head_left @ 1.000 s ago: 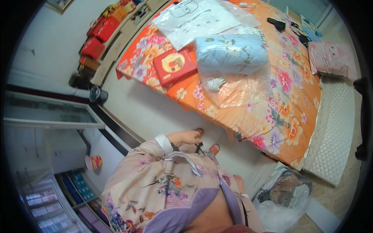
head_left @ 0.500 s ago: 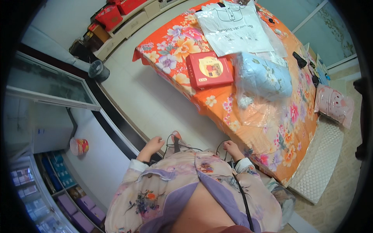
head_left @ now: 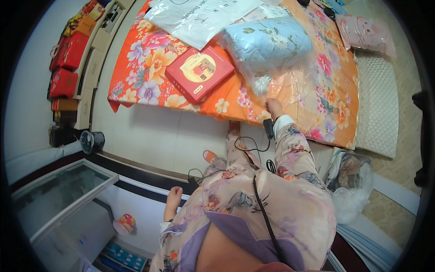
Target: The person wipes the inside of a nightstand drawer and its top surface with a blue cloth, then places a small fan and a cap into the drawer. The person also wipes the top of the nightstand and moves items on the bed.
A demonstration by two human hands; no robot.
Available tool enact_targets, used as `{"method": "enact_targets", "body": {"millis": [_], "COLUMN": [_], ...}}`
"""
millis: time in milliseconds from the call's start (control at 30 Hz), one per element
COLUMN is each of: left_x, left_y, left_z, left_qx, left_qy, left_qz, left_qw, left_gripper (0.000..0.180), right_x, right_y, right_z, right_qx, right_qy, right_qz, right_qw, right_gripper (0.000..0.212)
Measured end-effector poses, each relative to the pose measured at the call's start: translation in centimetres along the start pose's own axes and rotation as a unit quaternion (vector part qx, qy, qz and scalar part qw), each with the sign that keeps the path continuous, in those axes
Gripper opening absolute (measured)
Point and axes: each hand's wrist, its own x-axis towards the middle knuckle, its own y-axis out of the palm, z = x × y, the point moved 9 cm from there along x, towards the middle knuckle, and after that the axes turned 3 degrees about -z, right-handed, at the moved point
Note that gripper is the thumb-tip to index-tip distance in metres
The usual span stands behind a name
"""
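Note:
My right hand (head_left: 273, 109) is over the near edge of the bed with its fingers curled in, just below a clear plastic bag. That bag holds a folded light-blue floral quilt (head_left: 276, 43); its loose, crumpled end (head_left: 261, 85) lies closest to my fingers. Whether my fingertips touch the plastic I cannot tell. My left hand (head_left: 174, 198) hangs low at my left side, away from the bed, loosely closed with nothing visible in it. Left of the quilt lies a red flat box (head_left: 200, 75) with a round yellow picture, and behind it a white printed plastic bag (head_left: 199, 20).
An orange floral sheet (head_left: 156, 61) covers the bed. On the right are a pink pillow-like package (head_left: 366, 32), a white quilted pad (head_left: 377, 102) and a clear bag of clothes (head_left: 351, 177). A dark bin (head_left: 92, 141) stands at left. Black cables (head_left: 251, 148) hang by my legs.
I have stepped closer and turned toward the bed. My right hand has reached forward over its edge near the quilt bag. My left hand has dropped back at my side.

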Motion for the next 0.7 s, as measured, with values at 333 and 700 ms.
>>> {"method": "enact_targets", "body": {"millis": [333, 700], "left_x": [5.4, 14.1], "left_y": [5.9, 14.8], "left_z": [-15.5, -36.0], "left_qx": [0.041, 0.184], "left_qy": [0.030, 0.270], "left_qz": [0.119, 0.216], "left_qw": [0.992, 0.920], "left_gripper": [0.037, 0.029], "right_x": [15.8, 5.1], "right_y": [0.3, -4.5], "right_z": [-1.1, 1.7], "right_qx": [-0.010, 0.320], "right_qy": [0.018, -0.057], "right_qz": [-0.109, -0.139], "right_qw": [0.994, 0.936], "right_gripper": [0.040, 0.043]}}
